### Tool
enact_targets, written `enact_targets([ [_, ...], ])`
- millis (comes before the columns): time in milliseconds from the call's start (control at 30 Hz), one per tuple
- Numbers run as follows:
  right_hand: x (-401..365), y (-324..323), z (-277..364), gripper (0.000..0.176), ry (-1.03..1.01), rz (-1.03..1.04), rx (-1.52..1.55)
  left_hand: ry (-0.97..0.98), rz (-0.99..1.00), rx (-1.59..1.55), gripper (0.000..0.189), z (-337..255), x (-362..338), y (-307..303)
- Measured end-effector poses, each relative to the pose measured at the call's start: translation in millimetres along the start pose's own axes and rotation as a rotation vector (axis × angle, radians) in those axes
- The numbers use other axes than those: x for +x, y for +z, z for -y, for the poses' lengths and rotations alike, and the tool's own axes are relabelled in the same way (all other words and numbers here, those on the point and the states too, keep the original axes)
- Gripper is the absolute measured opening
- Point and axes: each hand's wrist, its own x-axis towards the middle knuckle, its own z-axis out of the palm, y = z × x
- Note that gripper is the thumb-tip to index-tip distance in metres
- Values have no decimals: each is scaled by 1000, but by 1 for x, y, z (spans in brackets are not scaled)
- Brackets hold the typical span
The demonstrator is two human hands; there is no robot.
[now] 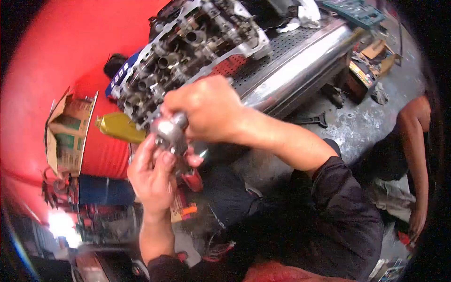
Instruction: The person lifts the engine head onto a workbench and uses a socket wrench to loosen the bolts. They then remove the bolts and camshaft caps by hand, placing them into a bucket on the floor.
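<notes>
Both my hands meet on a small grey metal part just in front of an engine cylinder head. My right hand closes over the part from above, near the head's edge. My left hand holds the same part from below, thumb and fingers wrapped around its lower end. The cylinder head lies tilted on a perforated metal bench, its valve bores and ports facing me. My arms wear dark sleeves.
A gold oil bottle lies beside the head, before a red surface. An open cardboard box stands at left. Another person's bare arm is at right. A wrench lies on the stained floor; a green tool tray sits at top.
</notes>
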Motion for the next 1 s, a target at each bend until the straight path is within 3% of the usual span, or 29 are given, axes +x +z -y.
enact_targets([
  [67, -1, 0, -8, 29, -2, 46, -5, -98, -38, 55, 35, -4, 6, -1],
  [233, -12, 15, -39, 21, 53, 78, 133, -202, 40, -466, 33, 20, 23, 1],
  [333, -15, 18, -46, 16, 117, 19, 198, -232, 23, -538, 35, 21, 27, 11],
  [467, -14, 18, -53, 15, 74, -7, 294, -229, 101, -324, 39, 8, 32, 12],
  [600, -15, 16, -51, 14, 29, -101, 52, -276, 22, -182, 48, 2, 38, 15],
  [700, -16, 26, -56, 19, 7, -241, 32, -106, 75, 56, 58, 8, 27, 32],
  [733, -18, 28, -58, 19, -32, -197, 17, -120, 12, 105, 67, 13, 28, 34],
  [767, -19, 29, -56, 20, -27, -108, 49, 81, 56, 423, 62, 20, 37, 20],
  [833, -21, 33, -46, 18, -5, 6, 102, 195, 200, 1031, 55, -15, 45, 6],
  [900, -23, 31, -34, 15, 22, 221, 155, 457, 405, 1521, 47, -39, 61, -12],
  [933, -23, 33, -30, 14, 16, 272, 183, 681, 501, 1522, 43, -47, 70, -10],
  [1000, -22, 31, -25, 16, -18, 276, 245, 701, 414, 1443, 44, -40, 67, -11],
])
